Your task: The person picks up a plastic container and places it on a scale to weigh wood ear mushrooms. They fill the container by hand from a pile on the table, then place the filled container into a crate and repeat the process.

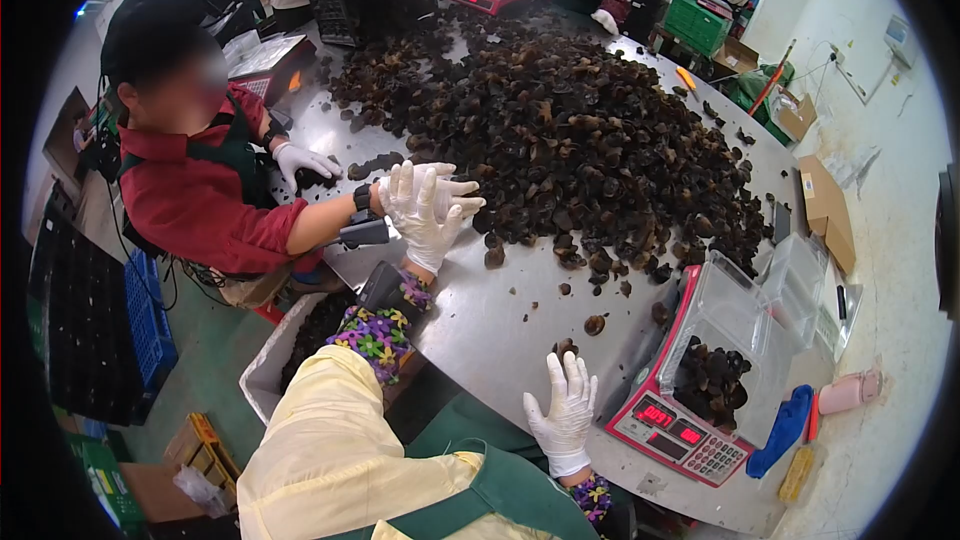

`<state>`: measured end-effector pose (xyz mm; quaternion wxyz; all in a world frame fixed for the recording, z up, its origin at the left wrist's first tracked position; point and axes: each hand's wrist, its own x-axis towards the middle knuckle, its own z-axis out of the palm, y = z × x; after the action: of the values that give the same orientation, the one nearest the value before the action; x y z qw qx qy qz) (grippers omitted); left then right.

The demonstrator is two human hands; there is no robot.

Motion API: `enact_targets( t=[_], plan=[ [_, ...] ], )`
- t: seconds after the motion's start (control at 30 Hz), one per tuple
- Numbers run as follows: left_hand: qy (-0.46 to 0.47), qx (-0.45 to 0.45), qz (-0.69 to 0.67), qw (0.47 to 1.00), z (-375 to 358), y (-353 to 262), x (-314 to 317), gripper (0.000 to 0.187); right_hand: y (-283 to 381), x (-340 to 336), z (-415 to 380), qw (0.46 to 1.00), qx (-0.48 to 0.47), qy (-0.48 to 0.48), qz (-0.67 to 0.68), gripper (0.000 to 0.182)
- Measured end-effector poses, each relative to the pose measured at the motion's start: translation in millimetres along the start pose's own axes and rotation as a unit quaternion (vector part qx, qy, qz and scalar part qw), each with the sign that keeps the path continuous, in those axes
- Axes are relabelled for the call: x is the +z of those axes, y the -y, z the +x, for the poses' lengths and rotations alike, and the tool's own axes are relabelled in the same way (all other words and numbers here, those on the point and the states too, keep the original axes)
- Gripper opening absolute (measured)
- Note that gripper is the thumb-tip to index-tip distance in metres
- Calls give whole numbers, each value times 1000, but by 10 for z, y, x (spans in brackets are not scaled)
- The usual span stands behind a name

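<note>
My left hand [424, 222], in a white glove, is raised at the table's left edge with its fingers spread. It overlaps a co-worker's gloved hand [462, 202] in this view. Low over the near table edge, my right hand [562, 418], gloved too, has its fingers apart and holds nothing. A dark wood ear mushroom [564, 347] lies right at its fingertips, and another brownish wood ear piece [595, 325] lies a little farther on. Beyond both hands spreads a large heap of wood ear mushrooms [560, 130].
Right of my right hand stands a red digital scale [640, 418] bearing a clear plastic box [745, 290] and wood ears [712, 380]. A blue object [780, 430] and pink cup [850, 392] lie beyond. The co-worker [200, 170] sits left; a white bin [262, 380] stands below.
</note>
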<state>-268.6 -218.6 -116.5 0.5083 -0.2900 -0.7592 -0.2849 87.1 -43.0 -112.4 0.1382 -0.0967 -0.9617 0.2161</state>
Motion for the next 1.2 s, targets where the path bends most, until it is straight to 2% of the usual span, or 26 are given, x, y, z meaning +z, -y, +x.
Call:
enact_targets(
  t=[0.1,0.43,0.87,1.2],
  plan=[
    [-31,-28,9,999,-69,-79,24,65,1,5,-2,1000,-1,-1,-2,76],
    [-34,-47,57,997,-4,-172,-49,63,2,-1,3,1000,3,2,0,76],
    [-44,-14,35,998,-21,-155,10,64,10,-3,2,1000,1,-5,4,75],
    [-25,-26,46,998,-22,-197,-30,68,17,-16,8,1000,2,-2,-6,77]
  ],
)
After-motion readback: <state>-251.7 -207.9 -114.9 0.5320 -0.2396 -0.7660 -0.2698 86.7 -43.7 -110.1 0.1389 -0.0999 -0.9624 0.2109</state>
